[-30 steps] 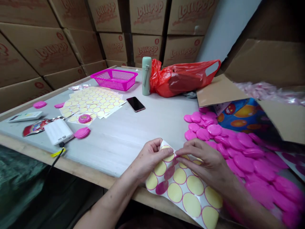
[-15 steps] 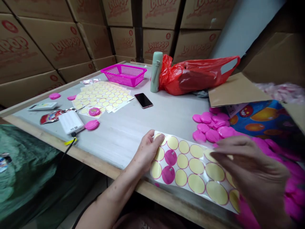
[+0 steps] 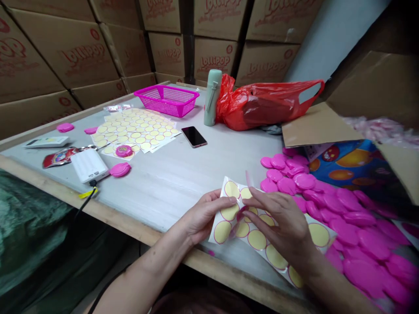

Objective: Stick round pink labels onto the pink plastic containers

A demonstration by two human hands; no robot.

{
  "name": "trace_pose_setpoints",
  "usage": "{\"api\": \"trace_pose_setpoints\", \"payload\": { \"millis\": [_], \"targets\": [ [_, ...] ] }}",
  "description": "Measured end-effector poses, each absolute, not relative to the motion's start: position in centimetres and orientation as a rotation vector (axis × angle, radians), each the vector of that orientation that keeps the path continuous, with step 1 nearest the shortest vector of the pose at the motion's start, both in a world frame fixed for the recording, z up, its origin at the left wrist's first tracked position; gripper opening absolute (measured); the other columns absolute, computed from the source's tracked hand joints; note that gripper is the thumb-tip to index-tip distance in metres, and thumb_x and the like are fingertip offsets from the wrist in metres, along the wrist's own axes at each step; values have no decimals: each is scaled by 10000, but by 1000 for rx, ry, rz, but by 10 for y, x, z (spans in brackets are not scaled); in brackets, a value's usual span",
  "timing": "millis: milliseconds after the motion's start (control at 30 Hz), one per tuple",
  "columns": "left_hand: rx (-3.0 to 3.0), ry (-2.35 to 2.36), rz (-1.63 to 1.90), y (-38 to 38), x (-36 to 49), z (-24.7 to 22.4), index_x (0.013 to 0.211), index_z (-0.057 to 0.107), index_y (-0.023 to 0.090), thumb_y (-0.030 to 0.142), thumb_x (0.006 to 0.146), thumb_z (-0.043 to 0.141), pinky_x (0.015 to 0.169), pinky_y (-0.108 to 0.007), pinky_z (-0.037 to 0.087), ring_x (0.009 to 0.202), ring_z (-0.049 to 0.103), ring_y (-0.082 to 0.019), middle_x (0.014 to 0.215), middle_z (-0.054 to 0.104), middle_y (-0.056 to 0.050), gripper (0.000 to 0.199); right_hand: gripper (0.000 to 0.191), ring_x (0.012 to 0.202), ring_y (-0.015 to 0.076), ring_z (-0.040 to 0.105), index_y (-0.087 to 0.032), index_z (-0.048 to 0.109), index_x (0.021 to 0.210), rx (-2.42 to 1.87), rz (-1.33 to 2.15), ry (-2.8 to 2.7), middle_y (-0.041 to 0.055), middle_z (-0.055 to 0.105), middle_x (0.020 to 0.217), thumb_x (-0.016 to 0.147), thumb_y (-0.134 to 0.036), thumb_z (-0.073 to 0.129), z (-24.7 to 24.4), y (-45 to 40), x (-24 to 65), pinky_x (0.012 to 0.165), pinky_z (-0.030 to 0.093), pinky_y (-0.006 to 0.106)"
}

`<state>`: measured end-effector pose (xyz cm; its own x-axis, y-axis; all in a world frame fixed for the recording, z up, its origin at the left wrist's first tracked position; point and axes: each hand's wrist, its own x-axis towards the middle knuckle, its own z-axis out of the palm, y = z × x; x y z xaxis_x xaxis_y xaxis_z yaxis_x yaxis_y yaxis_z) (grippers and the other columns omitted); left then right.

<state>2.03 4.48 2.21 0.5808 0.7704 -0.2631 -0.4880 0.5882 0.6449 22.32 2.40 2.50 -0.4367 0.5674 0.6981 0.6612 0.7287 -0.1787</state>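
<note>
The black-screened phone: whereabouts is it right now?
In the head view, the phone lies flat on the table, just right of the yellow sticker sheets and in front of the green flask.

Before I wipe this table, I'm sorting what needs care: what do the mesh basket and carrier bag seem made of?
Mesh basket: likely rigid magenta plastic, slight sheen; its openwork walls stand stiffly.
Carrier bag: thin, glossy red plastic film, judging by its creases and highlights.

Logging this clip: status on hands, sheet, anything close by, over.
Left hand pinching sticker sheet. Right hand at the sheet's bend. Pink discs heaped close, right side.
</note>
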Motion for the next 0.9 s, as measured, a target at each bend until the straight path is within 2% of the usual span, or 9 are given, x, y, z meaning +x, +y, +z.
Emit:
{"api": "trace_pose_setpoints", "payload": {
  "millis": [133,233,500,633,700,800,900],
  "targets": [
    [574,691,851,46,22,22,871,686,109,240,722,829,650,-219,470,624,615,-99,742,691,-43,244,611,887,188,686,-211,558,1407,-852,-251,-2168,32,781,955,856,-27,745,18,26,219,822,514,365],
    [555,728,864,47,22,21,800,660,116,228,683,839,605,-213,451,591,599,-94,708,673,-32,241,546,855,183,664,-201,618,1326,-841,-268,-2139,20,759,887,833,-19,765,13,24,216,810,510,363],
    [496,827,925,52,23,14,806,616,144,196,689,802,604,-240,478,567,610,-112,681,673,-22,225,468,846,167,670,-207,666,1234,-813,-216,-2123,13,754,918,826,8,745,11,20,212,809,521,358],
    [474,874,991,55,21,14,829,596,155,185,751,739,614,-250,498,585,635,-128,702,691,-40,166,444,804,164,683,-267,679,1196,-791,-94,-2112,-20,748,876,828,-29,745,21,15,220,792,552,355],
    [467,897,1030,56,20,14,856,591,162,182,793,698,621,-255,511,589,645,-133,717,706,-46,126,540,772,165,685,-303,653,1270,-791,8,-1953,-26,735,875,821,-13,731,27,11,223,761,573,358],
    [484,898,1029,55,21,17,904,606,164,190,825,690,605,-261,517,580,655,-143,745,727,-55,118,783,758,164,703,-356,497,1458,-830,133,-1744,-9,735,1005,805,8,729,30,6,222,761,610,376],
    [510,836,965,53,23,22,988,648,147,202,827,706,649,-273,536,660,694,-170,835,756,-87,180,839,870,196,744,-356,407,1524,-886,148,-1957,42,736,1159,823,-60,760,24,8,215,789,638,389]
  ]
}}
